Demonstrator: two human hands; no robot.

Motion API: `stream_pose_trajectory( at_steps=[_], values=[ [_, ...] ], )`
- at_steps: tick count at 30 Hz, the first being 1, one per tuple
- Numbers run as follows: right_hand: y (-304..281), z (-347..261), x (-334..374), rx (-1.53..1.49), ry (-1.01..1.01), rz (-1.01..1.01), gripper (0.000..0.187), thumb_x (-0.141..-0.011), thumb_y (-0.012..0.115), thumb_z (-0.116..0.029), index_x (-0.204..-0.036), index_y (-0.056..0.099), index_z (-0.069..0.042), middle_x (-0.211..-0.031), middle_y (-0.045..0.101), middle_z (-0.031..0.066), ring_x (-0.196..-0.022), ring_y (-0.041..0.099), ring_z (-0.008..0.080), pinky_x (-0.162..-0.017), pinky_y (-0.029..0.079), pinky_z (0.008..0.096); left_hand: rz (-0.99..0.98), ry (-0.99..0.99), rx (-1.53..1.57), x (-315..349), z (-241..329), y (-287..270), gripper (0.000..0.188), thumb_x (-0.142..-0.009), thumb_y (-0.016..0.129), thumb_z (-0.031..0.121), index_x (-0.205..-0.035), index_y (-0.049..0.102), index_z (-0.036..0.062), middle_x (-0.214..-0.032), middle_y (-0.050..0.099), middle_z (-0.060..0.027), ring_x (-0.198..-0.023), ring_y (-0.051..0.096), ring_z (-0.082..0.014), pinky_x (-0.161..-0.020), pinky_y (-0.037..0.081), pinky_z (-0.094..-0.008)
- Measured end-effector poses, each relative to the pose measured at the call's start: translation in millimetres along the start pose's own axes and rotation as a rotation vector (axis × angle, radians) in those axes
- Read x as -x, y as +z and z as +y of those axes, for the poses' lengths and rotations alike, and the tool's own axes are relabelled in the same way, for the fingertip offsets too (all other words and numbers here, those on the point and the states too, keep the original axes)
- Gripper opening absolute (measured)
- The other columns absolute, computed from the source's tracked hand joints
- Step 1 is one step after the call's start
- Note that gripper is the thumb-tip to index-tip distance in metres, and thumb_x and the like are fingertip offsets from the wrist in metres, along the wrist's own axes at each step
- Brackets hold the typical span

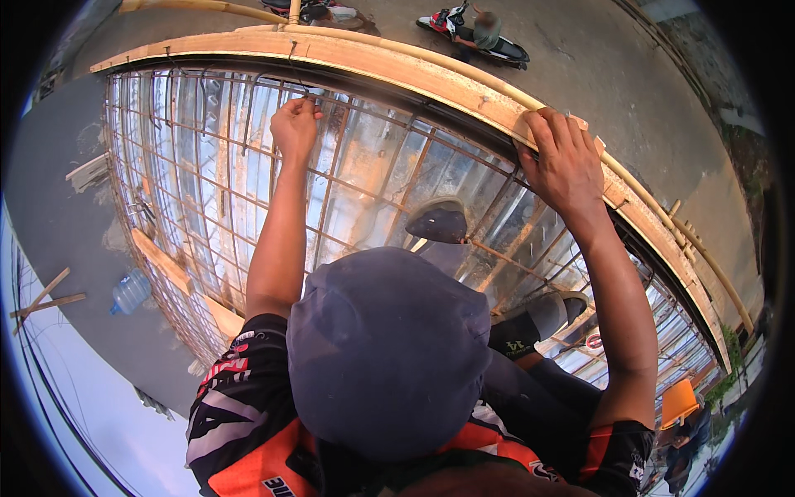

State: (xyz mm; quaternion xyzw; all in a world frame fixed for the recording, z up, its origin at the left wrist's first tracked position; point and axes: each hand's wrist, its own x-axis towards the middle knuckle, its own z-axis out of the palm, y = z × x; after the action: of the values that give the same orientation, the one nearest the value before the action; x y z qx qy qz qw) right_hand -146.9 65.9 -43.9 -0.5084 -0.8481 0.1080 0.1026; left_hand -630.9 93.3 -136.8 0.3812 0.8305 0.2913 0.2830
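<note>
My left hand [296, 131] is closed at the inner side of a long wooden plank [373, 62], close to the upper bars. Its fingers pinch something small and dark that I cannot make out. Farther right, my right hand [567, 161] grips the same plank, fingers over its top edge and thumb on the inner side. Bent nails or rods stick out along the plank. Below both hands spreads a grid of rusty reinforcing bars [406, 195] over shiny corrugated metal sheets [364, 149]. Several bent steel rods [248, 116] hang left of my left hand.
My shoes [439, 222] stand among the bars. A bamboo pole [464, 68] runs outside the plank, with a drop to the ground beyond. Down there a person sits on a motorbike [489, 45]. Wood scraps [161, 261] and a blue water jug [131, 290] lie left; an orange object [677, 403] is lower right.
</note>
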Motion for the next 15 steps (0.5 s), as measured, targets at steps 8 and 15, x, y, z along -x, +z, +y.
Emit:
stream_pose_trajectory(
  at_steps=[8, 15],
  values=[
    [1, -1, 0, 0.032, 0.004, -0.011, 0.062, -0.093, 0.084, -0.029, -0.148, 0.058, -0.018, -0.133, 0.067, 0.0086, -0.122, 0.066, 0.0286, -0.101, 0.053, 0.0439, -0.05, 0.015, 0.351, 3, 3, 9, 0.01, -0.108, 0.073, 0.008, -0.11, 0.075, -0.0022, -0.096, 0.08, -0.0087, -0.086, 0.079, -0.0142, -0.074, 0.057, -0.0261],
    [0, 3, 3, 0.021, 0.012, -0.003, 0.061, -0.093, 0.083, -0.027, -0.148, 0.058, -0.019, -0.137, 0.067, 0.0096, -0.124, 0.066, 0.0286, -0.102, 0.053, 0.0436, 0.011, -0.051, 0.175, 40, 36, -4, 0.03, -0.108, 0.073, 0.012, -0.133, 0.07, -0.0052, -0.109, 0.079, -0.0114, -0.091, 0.08, -0.0187, -0.083, 0.063, -0.0292]
  ],
)
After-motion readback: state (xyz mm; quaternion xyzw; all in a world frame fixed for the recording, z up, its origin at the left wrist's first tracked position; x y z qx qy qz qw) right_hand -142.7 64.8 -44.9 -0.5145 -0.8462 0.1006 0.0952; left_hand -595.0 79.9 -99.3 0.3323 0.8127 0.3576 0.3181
